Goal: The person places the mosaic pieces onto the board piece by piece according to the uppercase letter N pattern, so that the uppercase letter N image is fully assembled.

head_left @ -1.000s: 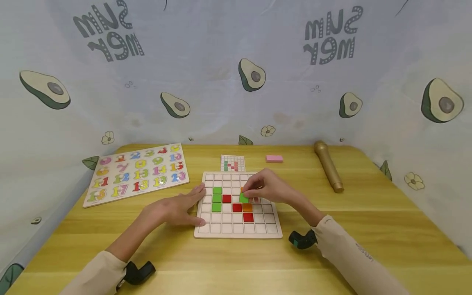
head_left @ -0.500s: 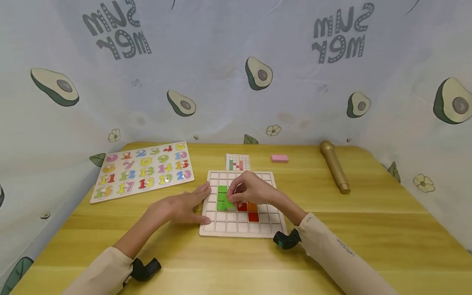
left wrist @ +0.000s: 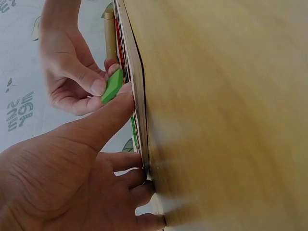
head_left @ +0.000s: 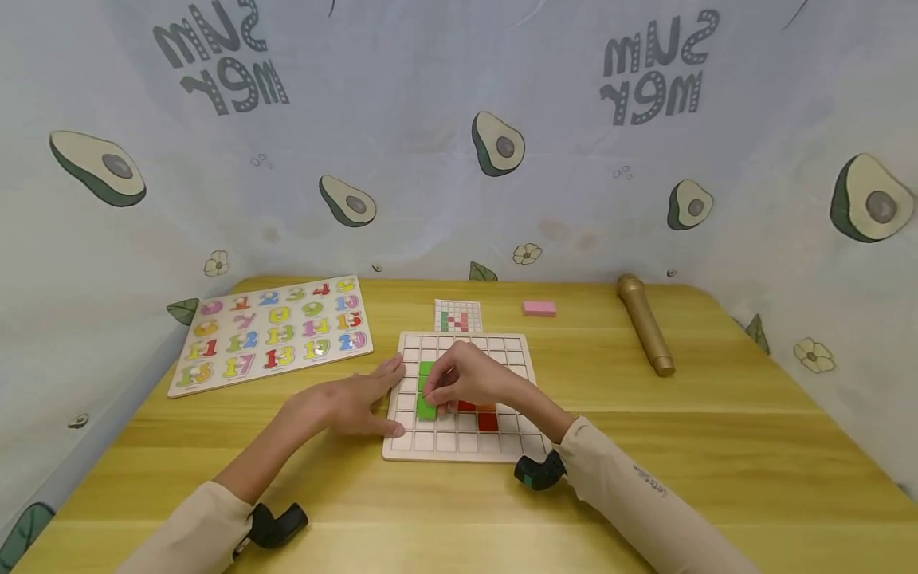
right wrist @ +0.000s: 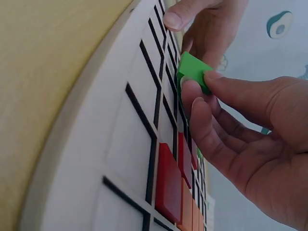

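A pale grid board (head_left: 502,445) lies on the table in the head view. My left hand (head_left: 351,405) rests along its left edge, fingers and thumb spread and touching the rim. Between thumb and fingers, my right hand (head_left: 469,379) pinches a green square tile (right wrist: 193,70) over the left part of the board, at the near end of a column of green tiles (head_left: 425,367). The left wrist view shows the held tile tilted, close to the left thumb. Red tiles (right wrist: 168,185) and orange tiles (right wrist: 186,204) sit in grid cells, partly hidden by the right hand in the head view.
A small printed grid card (head_left: 457,315) lies behind the board, with a pink block (head_left: 539,308) to its right. A number puzzle board (head_left: 268,335) lies at the left. Farther right is a gold microphone (head_left: 645,325). Patterned cloth (head_left: 430,96) hangs behind the table (head_left: 402,510).
My right hand has carried the green tile leftward across the board, then slightly nearer, to the end of the green column. The left hand keeps its place on the board's edge.
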`<state>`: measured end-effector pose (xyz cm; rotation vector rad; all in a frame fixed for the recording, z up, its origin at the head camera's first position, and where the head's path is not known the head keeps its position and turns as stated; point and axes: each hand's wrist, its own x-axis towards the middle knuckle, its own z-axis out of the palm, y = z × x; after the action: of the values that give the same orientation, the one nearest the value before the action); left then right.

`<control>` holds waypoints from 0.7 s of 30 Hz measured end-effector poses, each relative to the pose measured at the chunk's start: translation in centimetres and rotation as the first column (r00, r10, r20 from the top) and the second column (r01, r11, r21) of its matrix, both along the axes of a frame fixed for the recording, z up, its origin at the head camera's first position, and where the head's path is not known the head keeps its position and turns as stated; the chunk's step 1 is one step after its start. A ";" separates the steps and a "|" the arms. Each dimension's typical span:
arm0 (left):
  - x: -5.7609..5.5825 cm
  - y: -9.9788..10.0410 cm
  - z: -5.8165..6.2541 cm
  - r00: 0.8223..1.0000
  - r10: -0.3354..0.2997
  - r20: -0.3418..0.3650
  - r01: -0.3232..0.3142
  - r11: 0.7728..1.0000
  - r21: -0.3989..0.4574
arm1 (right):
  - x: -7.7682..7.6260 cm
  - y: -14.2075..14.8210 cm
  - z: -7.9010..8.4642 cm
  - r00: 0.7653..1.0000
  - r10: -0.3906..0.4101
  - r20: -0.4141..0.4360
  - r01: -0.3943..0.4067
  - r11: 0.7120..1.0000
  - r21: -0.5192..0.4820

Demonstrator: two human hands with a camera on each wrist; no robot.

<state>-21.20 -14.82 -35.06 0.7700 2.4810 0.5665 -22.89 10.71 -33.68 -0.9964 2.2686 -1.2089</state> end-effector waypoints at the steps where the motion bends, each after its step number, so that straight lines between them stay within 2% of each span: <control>1: 0.0 0.0 0.1 1.000 0.000 0.001 0.000 1.000 0.001 | 0.1 -0.1 0.0 1.000 -0.004 -0.002 0.004 1.000 0.006; 3: 0.1 0.0 0.3 1.000 0.002 0.001 -0.002 1.000 0.005 | 0.3 -0.2 -0.1 1.000 -0.007 -0.005 0.007 1.000 0.017; 6: 1.0 0.6 1.7 0.999 0.026 0.023 -0.027 1.000 0.006 | 0.5 -0.3 -0.2 1.000 -0.019 -0.011 0.020 0.999 0.036; 13: 1.3 0.5 1.8 1.000 0.004 -0.003 -0.004 1.000 -0.008 | 0.7 -0.5 -0.4 0.999 -0.024 -0.044 0.026 0.998 0.057; 17: 1.4 0.5 2.0 1.000 0.028 0.006 -0.028 0.999 -0.016 | 0.7 -0.6 -0.5 0.996 0.003 -0.085 0.002 0.998 0.055; 21: 1.4 0.7 1.9 0.999 0.037 0.007 -0.037 0.999 -0.013 | 0.8 -0.7 -0.5 0.994 0.004 -0.107 0.006 0.996 0.093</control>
<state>-19.80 -14.17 -33.19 0.7170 2.4943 0.5645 -22.09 10.05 -34.13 -1.0482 2.3845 -1.0626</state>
